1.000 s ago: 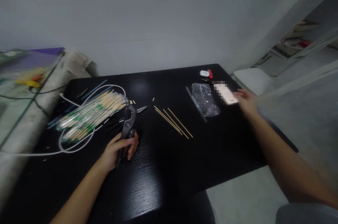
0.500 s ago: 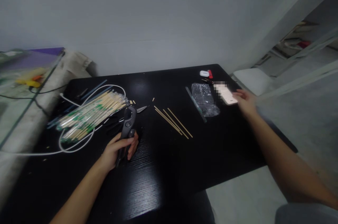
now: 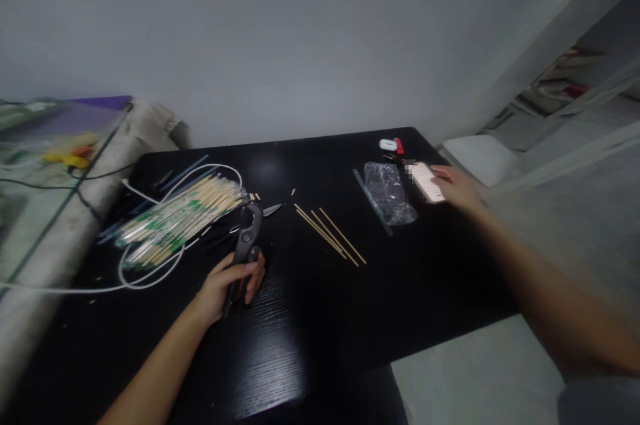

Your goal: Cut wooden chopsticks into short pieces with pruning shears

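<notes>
Dark grey pruning shears (image 3: 249, 233) are gripped in my left hand (image 3: 220, 288), the curved head pointing up and away over the table. My right hand (image 3: 457, 188) is stretched out at the far right, its fingers somewhat apart and overlapping the right edge of a lit phone (image 3: 429, 183) lying on the table. Between the hands lie several thin bamboo sticks (image 3: 330, 238), roughly side by side. Left of the shears are clear packs of wrapped chopsticks (image 3: 175, 218) with green print. Behind the shears rests a pair of scissors (image 3: 273, 209), partly hidden.
A black table (image 3: 310, 325) stands against a grey wall. On it are a crumpled clear plastic bag (image 3: 387, 195), a white earbud case (image 3: 387, 144), a red item (image 3: 399, 145) and a looped white cable (image 3: 150, 283). Beyond the right edge is a white stool (image 3: 477, 155).
My right hand has moved slightly left and further over the phone's edge. The left hand keeps its hold on the pruning shears. The view has shifted slightly.
</notes>
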A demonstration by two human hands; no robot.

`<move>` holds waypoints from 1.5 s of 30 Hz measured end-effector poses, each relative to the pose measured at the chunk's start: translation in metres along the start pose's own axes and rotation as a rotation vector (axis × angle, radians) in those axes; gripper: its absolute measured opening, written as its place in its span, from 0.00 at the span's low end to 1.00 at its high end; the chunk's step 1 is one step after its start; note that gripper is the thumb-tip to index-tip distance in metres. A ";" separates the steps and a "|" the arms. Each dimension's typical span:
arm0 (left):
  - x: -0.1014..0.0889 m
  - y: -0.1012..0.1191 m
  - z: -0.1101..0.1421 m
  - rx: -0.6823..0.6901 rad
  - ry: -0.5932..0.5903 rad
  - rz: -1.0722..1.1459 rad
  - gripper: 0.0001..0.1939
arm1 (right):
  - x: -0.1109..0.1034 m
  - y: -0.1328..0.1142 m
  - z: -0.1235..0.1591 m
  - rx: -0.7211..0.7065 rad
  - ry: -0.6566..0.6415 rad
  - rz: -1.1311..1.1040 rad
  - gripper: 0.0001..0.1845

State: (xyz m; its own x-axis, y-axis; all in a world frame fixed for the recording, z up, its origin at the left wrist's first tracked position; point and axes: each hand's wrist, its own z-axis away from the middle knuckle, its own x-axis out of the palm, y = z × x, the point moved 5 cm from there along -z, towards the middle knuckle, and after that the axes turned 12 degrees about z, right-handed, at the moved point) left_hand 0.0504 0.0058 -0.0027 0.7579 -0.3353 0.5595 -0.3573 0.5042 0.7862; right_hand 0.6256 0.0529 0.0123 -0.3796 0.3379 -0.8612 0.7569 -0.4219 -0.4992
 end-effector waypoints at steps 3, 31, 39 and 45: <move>0.001 0.000 0.000 0.003 -0.003 -0.004 0.12 | -0.001 -0.017 -0.011 -0.064 -0.055 0.228 0.30; 0.006 0.004 -0.002 0.019 0.016 -0.020 0.12 | 0.009 -0.016 0.000 -0.008 -0.009 0.303 0.48; 0.007 0.005 -0.002 0.043 0.033 -0.048 0.14 | 0.014 -0.008 -0.005 0.032 -0.004 0.278 0.47; 0.004 0.009 -0.003 0.060 0.029 -0.038 0.17 | 0.015 -0.012 0.001 -0.003 -0.003 0.333 0.45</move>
State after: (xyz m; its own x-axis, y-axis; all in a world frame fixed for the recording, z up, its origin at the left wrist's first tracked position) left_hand 0.0515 0.0113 0.0058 0.7865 -0.3301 0.5219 -0.3593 0.4427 0.8215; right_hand 0.6104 0.0620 0.0048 -0.1131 0.1792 -0.9773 0.8412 -0.5061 -0.1902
